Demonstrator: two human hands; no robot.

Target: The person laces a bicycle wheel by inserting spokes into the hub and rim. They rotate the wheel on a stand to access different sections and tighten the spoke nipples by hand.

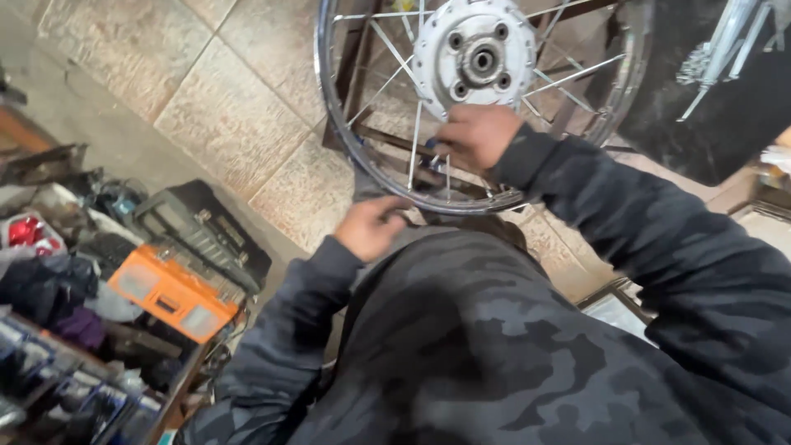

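A spoked motorcycle wheel (346,132) with a chrome rim and a pale metal hub (475,51) stands upright in front of me on a dark metal stand. My right hand (474,133) is closed among the spokes just below the hub, holding a small dark tool or spoke end that I cannot make out. My left hand (371,227) rests curled against the lower rim, fingers on its edge. Both arms wear dark camouflage sleeves.
Tiled floor (222,91) lies under the wheel. At the left, an orange case (169,290) and a dark toolbox (202,227) sit among cluttered parts and rags. A black motorcycle part with chrome (709,74) is at the upper right.
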